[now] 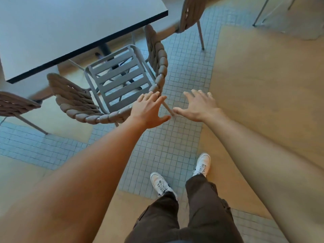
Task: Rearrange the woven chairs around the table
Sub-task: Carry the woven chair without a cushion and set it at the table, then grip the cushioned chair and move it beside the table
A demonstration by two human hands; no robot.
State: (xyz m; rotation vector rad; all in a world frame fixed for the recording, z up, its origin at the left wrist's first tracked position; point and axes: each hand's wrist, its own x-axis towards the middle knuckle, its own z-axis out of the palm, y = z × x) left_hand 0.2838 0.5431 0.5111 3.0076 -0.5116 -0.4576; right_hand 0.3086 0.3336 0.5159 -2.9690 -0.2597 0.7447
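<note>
A woven chair [98, 116] with a brown rope back and a grey slatted seat [121, 79] stands at the corner of a grey table [70, 32], its seat partly under the tabletop. My left hand [150, 109] hovers open just over the right end of the chair's woven back, fingers spread. My right hand [199, 106] is open too, to the right of the chair above the tiled floor, touching nothing. Part of a second woven chair [15, 104] shows at the left edge. A third woven chair [189, 16] stands beyond the table's right corner.
My feet in white shoes [161, 183] stand on a strip of small grey tiles [175, 137], bordered by tan flooring [263, 85]. Metal legs of other furniture [261, 13] show at the top right.
</note>
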